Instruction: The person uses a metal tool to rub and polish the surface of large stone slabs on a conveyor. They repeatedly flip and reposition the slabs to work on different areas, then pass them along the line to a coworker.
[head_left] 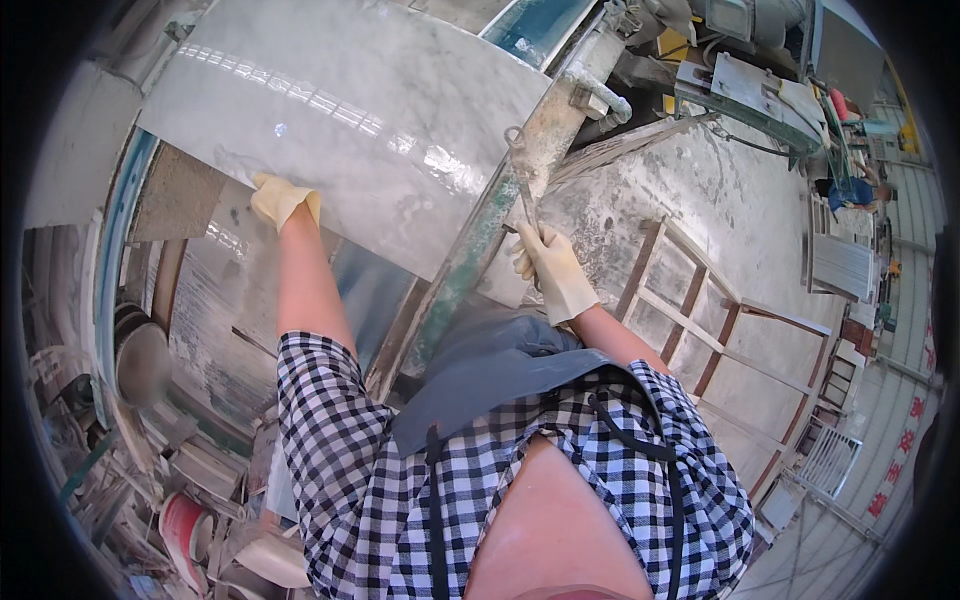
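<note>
A large, glossy white marble-look slab [330,110] with faint grey veining lies across a bench frame in front of me. My left hand [285,202], in a cream work glove, is at the slab's near edge, its fingers curled against it; part of the grip is hidden. My right hand [552,272], gloved alike, is closed round a slim metal tool with a ring at its far end [515,138]. The tool points away from me, over the green-stained frame rail [478,222] on the slab's right side. Its exact kind is hard to make out.
Machinery with a metal box [755,95] stands at the far right. A wooden frame [690,290] lies on the stained floor to my right. Clutter and a round grey object [140,365] are at the left. Another person [850,192] is in the distance.
</note>
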